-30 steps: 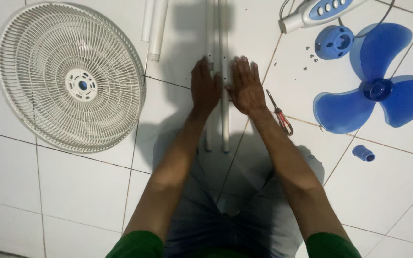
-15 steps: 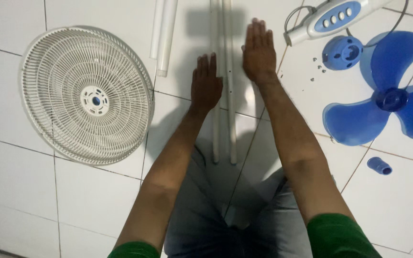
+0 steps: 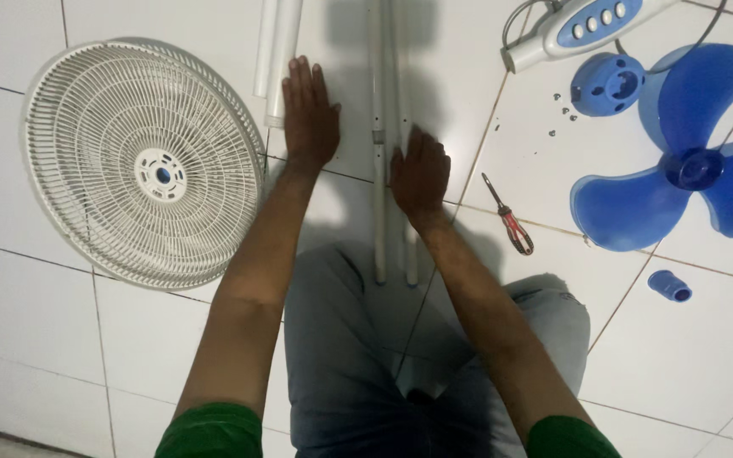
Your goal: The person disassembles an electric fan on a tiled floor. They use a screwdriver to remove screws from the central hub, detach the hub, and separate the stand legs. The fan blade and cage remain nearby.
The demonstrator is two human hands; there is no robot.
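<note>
Head view is showing the left hand (image 3: pixel 310 110) lying flat, fingers spread, on the tiled floor (image 3: pixel 146 339) just beside the short white tube (image 3: pixel 277 51). The right hand (image 3: pixel 420 172) is pressing palm-down on the two long white poles (image 3: pixel 381 127), grip not closed around them. Poles are judged stiff, light and smooth; holding near mid-length seems soundest. No containers are showing; small screws (image 3: pixel 563 106) are lying loose by the blue fan blade (image 3: pixel 680 161).

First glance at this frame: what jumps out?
The blue three-blade fan blade on the white tile floor at right, and the round white fan grille at left. Between them, the left hand lies flat beside a short white tube, and the right hand rests on two long white tubes.
</note>
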